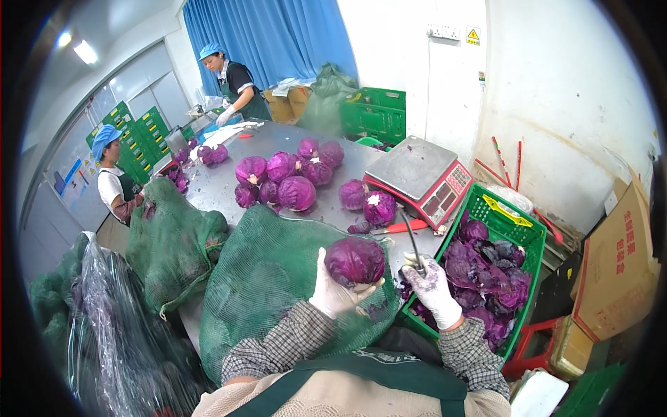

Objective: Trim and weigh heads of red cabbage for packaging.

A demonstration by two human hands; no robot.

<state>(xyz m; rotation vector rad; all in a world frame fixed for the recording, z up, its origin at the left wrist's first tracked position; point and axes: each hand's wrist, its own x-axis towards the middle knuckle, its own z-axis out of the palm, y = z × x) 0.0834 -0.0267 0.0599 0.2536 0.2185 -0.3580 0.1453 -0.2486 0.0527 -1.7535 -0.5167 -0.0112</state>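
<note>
A purple cabbage (355, 261) rests in my gloved left hand (333, 290), the palm under it and the fingers curled round its base. My gloved right hand (432, 288) is closed on the dark handle of a knife (413, 236), its thin blade pointing up and away, apart from the cabbage. Below the cabbage lies a green mesh sack (260, 271), with dim round shapes inside. Right of my right hand, a green crate (531, 243) holds loose purple cabbage leaves (479, 278). A second knife with an orange-red handle (406, 226) lies on the table.
A red and grey weighing scale (424, 177) stands on the metal table (333, 221). Several whole cabbages (297, 193) sit beyond the sack. Another mesh sack (170, 236) is at left. Two co-workers (236, 87) in blue caps stand at the table's far and left sides. A cardboard box (615, 260) leans at right.
</note>
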